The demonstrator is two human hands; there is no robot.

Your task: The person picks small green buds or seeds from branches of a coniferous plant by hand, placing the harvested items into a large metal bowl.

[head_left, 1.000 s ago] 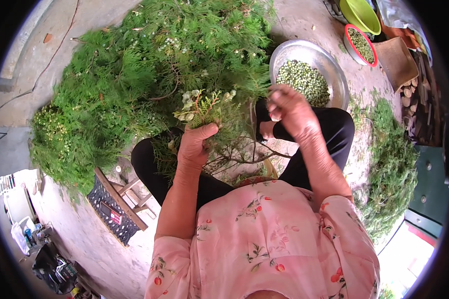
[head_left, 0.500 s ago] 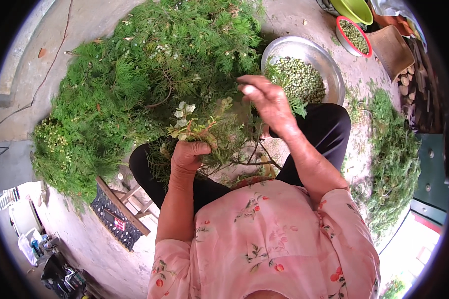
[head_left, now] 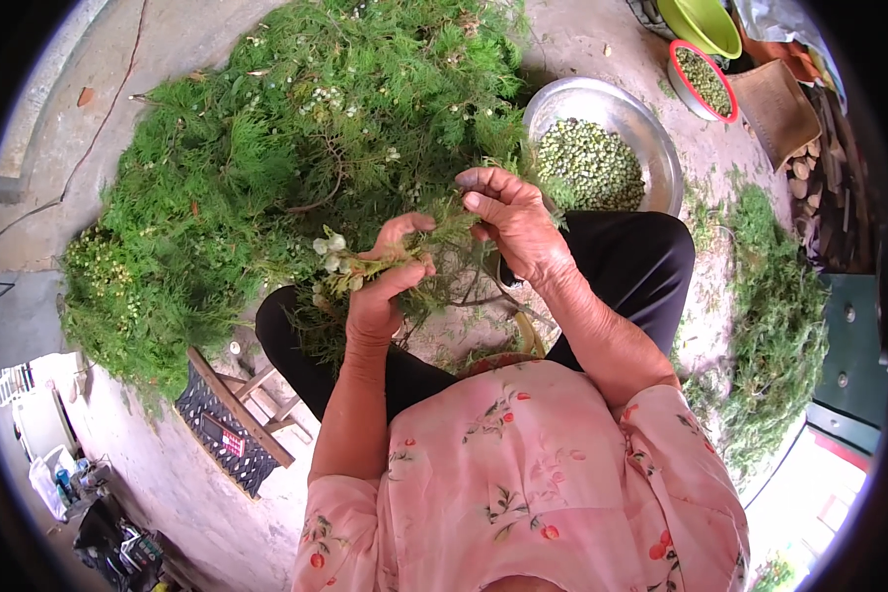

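Between my knees I hold a leafy conifer branch (head_left: 449, 242) bearing pale cones (head_left: 331, 255) at its left end. My left hand (head_left: 385, 286) grips it near those cones, thumb and fingers round the stem. At the branch's upper right, my right hand (head_left: 518, 222) is closed in a pinch on the green foliage; the exact bit between its fingertips is too small to make out. Just beyond the right hand stands a wide metal basin (head_left: 666, 163) with many small green cones (head_left: 587, 163) in it. A big heap of cut conifer branches (head_left: 257, 158) lies ahead and to the left.
A red-rimmed bowl (head_left: 674, 69) of cones and a yellow-green basin (head_left: 701, 25) stand far right, by a brown scoop-like container (head_left: 775, 109) and firewood (head_left: 804, 168). Loose greenery (head_left: 775, 316) lies along the right. A wooden stool (head_left: 237, 414) with a patterned seat stands at left.
My right hand has come down and left from beside the basin to the branch, closing on its foliage. My left hand has shifted slightly up, its fingers more extended; the pale cones moved left and down.
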